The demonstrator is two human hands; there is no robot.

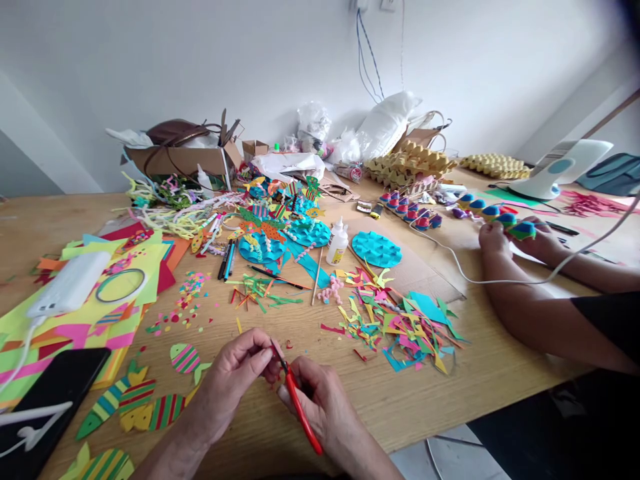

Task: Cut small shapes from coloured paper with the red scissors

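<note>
My right hand is closed around red-handled scissors, with the blades pointing up toward my left hand. My left hand pinches a tiny piece at the scissor tips; I cannot make out what it is. Both hands hover over the wooden table near its front edge. Striped paper fish lie to the left of my hands, and one more striped fish lies just above them.
A pile of coloured paper scraps lies to the right. A glue bottle, turquoise discs, markers and cardboard boxes sit further back. A black phone rests at the left. Another person's hands hold painted egg-carton pieces at the right.
</note>
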